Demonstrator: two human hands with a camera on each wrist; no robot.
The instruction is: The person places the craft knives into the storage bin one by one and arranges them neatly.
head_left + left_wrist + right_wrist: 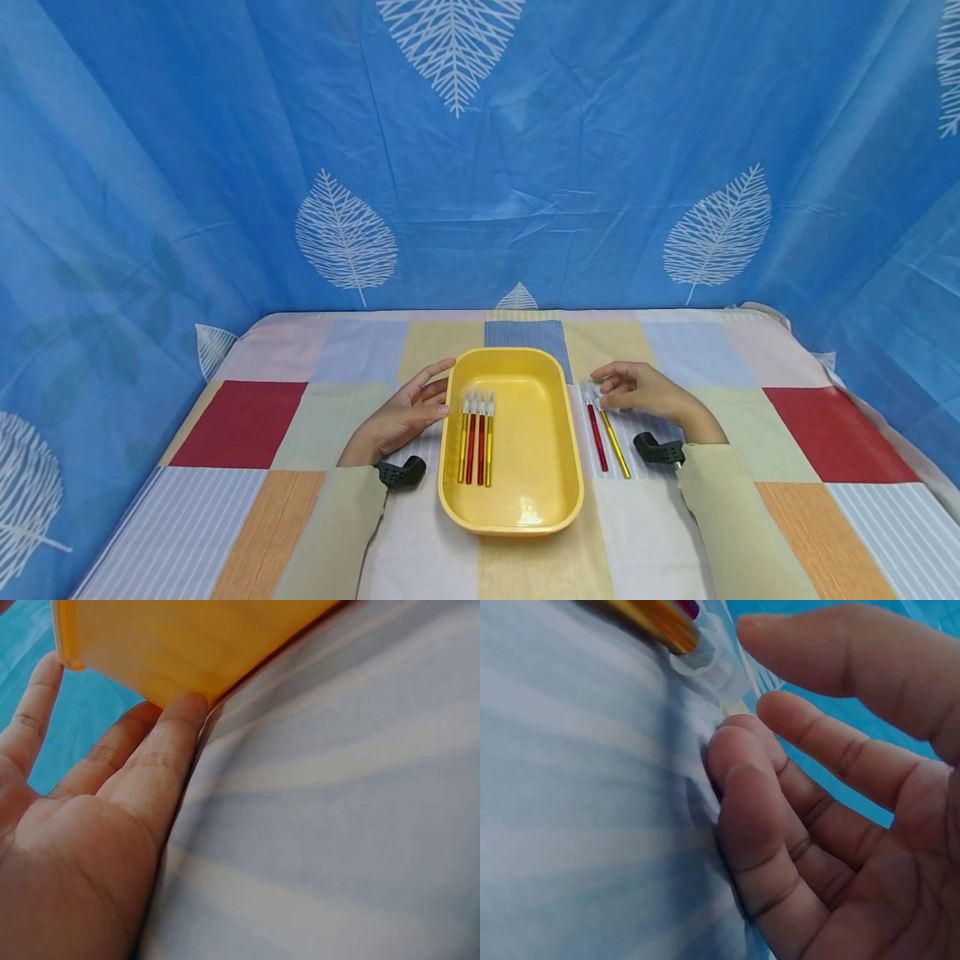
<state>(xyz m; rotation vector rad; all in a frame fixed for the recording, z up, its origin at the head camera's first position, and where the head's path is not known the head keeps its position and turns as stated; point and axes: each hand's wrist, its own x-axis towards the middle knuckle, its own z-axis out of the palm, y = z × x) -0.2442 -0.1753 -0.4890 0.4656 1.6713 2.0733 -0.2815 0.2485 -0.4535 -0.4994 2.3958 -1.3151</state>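
Observation:
A yellow plastic tray (536,450) stands on the patchwork cloth. Two red and two gold craft knives (481,450) with clear caps lie side by side in its left half. My left hand (401,418) touches the tray's left side, fingers extended; in the left wrist view fingertips (184,709) meet the tray wall (172,645). To the tray's right, a red craft knife (597,437) and a gold craft knife (616,444) lie on the cloth. Over their capped ends hovers my right hand (651,393), fingers loosely bent, thumb and forefinger apart, holding nothing.
The patchwork cloth (337,425) covers the table. Blue curtains (525,208) with white leaf prints hang behind and at both sides. Black wrist mounts (402,473) sit at both cuffs.

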